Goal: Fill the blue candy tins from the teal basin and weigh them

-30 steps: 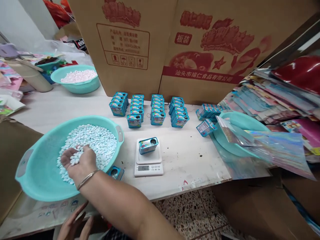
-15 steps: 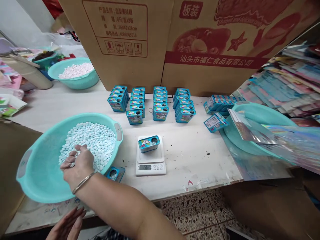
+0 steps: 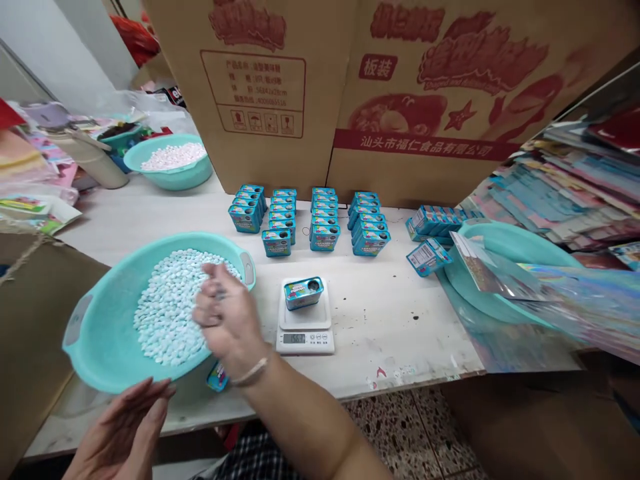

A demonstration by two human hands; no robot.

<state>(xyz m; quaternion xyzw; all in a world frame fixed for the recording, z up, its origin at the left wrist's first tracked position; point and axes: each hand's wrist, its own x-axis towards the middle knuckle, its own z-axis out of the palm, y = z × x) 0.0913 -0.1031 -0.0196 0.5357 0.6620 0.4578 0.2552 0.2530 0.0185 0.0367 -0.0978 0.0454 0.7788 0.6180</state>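
Above the right part of a turquoise basin (image 3: 107, 320), my right hand (image 3: 227, 313) is closed, blurred by motion, with what look like a few pale blue candies between its curled fingers. Loose candies (image 3: 170, 307) of that kind lie heaped in the basin. My left hand (image 3: 123, 430) is palm up at the basin's near rim, fingers stretched out and holding nothing. To the right, a small blue candy tin (image 3: 304, 293) with a dark round opening lies on a white digital scale (image 3: 305, 341). Another blue tin (image 3: 217, 377) is partly hidden below my right wrist.
Rows of blue tins (image 3: 325, 237) stand before large cardboard boxes (image 3: 280, 160). A tilted tin (image 3: 429, 258) and a second turquoise basin (image 3: 480, 293) with shiny plastic sheets are on the right. At the back left stands a basin of pale pink candies (image 3: 175, 175).
My right hand has risen out of the candies and moved right. My left hand still lies open by the rim. The view has shifted slightly; the tin remains on the scale.
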